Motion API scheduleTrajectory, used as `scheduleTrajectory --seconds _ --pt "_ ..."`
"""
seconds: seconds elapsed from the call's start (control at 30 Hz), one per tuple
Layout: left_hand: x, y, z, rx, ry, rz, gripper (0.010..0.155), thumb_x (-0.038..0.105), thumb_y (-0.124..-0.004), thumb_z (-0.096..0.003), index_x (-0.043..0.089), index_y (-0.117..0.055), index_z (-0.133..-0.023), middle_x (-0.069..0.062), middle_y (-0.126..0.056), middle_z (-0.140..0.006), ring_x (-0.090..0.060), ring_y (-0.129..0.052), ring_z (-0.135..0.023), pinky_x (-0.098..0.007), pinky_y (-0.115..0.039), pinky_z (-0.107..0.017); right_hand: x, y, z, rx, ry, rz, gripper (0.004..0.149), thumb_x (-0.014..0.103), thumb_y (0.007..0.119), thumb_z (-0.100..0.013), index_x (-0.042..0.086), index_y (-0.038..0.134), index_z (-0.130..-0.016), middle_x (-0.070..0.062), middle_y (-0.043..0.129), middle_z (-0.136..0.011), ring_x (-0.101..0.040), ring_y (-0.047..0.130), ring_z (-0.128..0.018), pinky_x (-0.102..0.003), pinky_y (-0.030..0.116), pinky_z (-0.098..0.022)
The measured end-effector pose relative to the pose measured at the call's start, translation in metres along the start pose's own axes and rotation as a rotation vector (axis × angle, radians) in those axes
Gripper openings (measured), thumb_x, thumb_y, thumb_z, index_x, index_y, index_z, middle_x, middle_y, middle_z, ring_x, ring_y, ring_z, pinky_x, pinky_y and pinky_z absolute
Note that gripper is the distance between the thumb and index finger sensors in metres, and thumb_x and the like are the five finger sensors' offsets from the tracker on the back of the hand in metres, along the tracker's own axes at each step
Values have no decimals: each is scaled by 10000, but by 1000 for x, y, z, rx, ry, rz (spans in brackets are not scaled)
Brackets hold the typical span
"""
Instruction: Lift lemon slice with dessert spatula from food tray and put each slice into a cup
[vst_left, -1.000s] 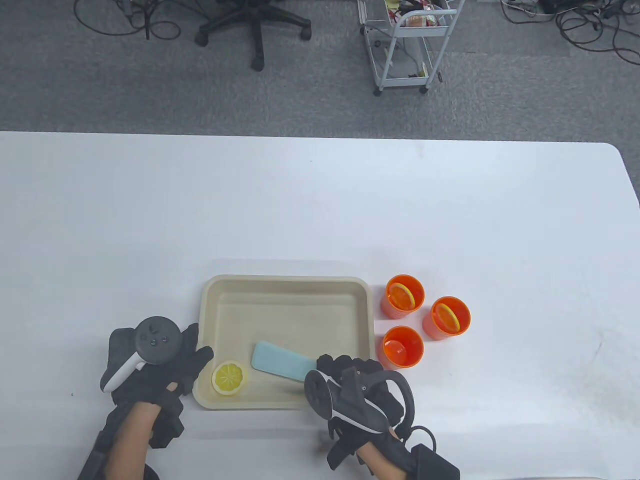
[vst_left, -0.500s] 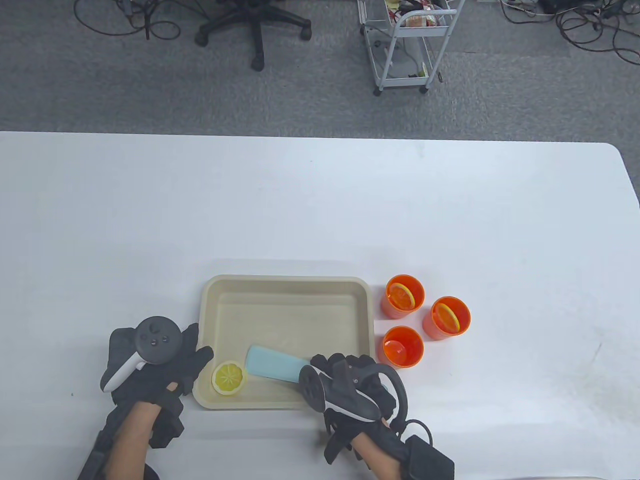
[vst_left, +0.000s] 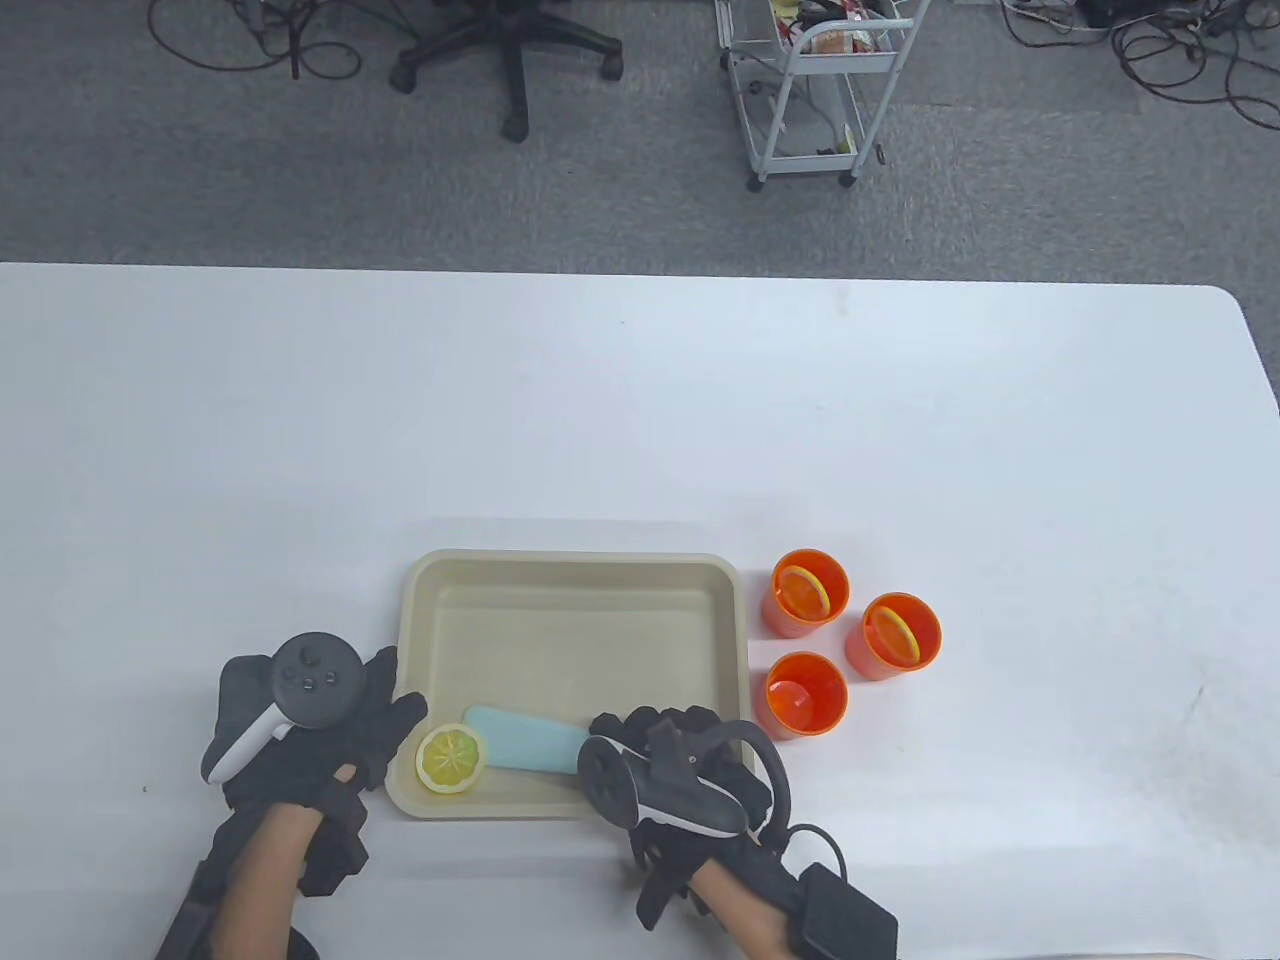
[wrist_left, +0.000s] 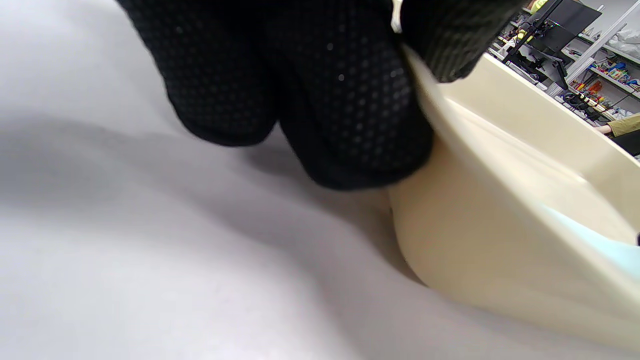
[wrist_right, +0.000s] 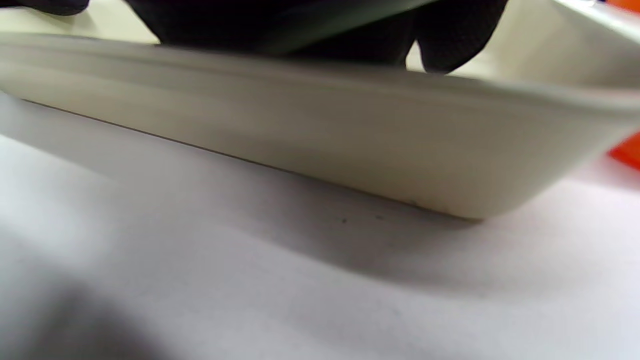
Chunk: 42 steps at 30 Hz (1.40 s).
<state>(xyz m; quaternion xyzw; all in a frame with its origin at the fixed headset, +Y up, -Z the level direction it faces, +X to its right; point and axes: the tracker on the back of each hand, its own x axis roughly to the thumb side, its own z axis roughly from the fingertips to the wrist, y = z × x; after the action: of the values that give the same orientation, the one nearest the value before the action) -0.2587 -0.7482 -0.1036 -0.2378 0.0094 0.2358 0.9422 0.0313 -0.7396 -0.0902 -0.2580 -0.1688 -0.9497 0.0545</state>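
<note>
Yellow lemon slice beside left fingers

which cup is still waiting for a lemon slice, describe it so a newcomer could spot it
On the white table, just right of the beige food tray, stand three orange cups in a cluster. The one you want is the empty cup, nearest the person and close to the tray's near right corner. The other two cups each hold a slice.

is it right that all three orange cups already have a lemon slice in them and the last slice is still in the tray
Not quite. The table view shows only two cups holding a slice, the far cup and the right cup; the near cup has none. The last lemon slice is indeed in the tray.
</note>
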Motion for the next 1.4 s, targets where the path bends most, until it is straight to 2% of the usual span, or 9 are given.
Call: scheduleTrajectory --seconds 0.3,0.53,0.67,1.0,1.2,1.4 --pt "0 0 1 3 3 -4 724 462 -739 -604 35 -505 -1139 9 -969 -711 -52 -1067 -408 -378 -919 -486 25 -5 -4 -51 -80 57 543 394 749 -564 236 623 -1069 -51 799 -916 -223 922 -698 -577 604 -740" --pt "0 0 0 0 -1 0 722 463 -736 -606 34 -506 -1140 8 -971 -711 -53 -1068 -406 -377 -921 -484 21 -7 1 -66 -94 12 541 395 752 -562 233 630 -1064 -50 805 -911 -221 926 -689 -575 610 -735" --pt "0 0 0 3 0 -1 717 463 -729 -610 33 -507 -1139 9 -972 -709 -50 -1069 -406 -376 -921 -485 14 -16 12 -107 -74 -7 540 396 757 -561 235 634 -1061 -48 810 -906 -218 929 -684 -573 616 -732" --pt "0 0 0 5 1 1 716 460 -733 -606 34 -511 -1137 10 -974 -706 -47 -1068 -406 -376 -921 -485 -33 -41 50 -221 37 -150 540 394 769 -561 224 647 -1058 -49 821 -899 -218 937 -670 -574 626 -725" --pt "-1 0 0 3 0 9 714 459 -733 -607 34 -512 -1137 9 -974 -705 -48 -1068 -406 -377 -921 -485 -86 -52 75 -279 154 -273 537 388 780 -564 220 653 -1058 -58 825 -898 -225 938 -670 -578 622 -726" --pt "-1 0 0 3 1 12 716 461 -733 -606 35 -511 -1138 9 -973 -706 -48 -1067 -407 -377 -920 -485 -133 -52 97 -299 282 -358 538 382 805 -560 220 663 -1053 -62 833 -894 -231 941 -669 -584 621 -726"
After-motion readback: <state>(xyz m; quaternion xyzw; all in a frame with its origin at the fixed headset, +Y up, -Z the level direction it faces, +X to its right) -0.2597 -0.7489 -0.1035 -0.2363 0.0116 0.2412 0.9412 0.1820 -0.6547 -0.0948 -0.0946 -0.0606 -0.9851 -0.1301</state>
